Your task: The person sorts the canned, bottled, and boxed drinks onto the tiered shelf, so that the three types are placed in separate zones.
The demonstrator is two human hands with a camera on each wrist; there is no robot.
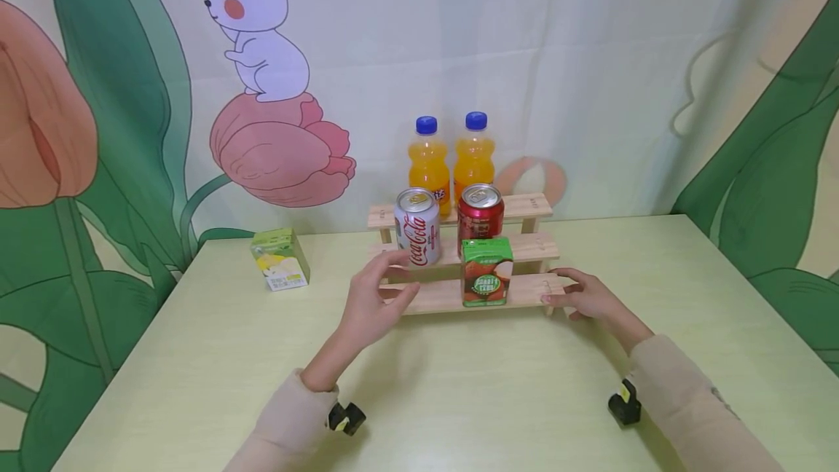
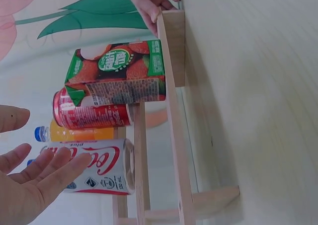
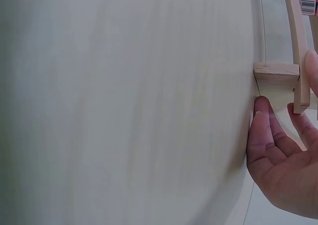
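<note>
A three-step wooden rack stands on the table. My right hand pinches the right end of its lowest step, with the thumb and a finger at the shelf end. My left hand is held in front of the rack's left part, fingers apart and holding nothing, near a white Coca-Cola can on the middle step. Beside that can stands a red soda can. A green-topped juice box with strawberry pictures stands upright on the lowest step, right of the left hand.
Two orange soda bottles with blue caps stand on the top step. A green and yellow juice box sits apart on the table, left of the rack. Behind the table hangs a printed curtain.
</note>
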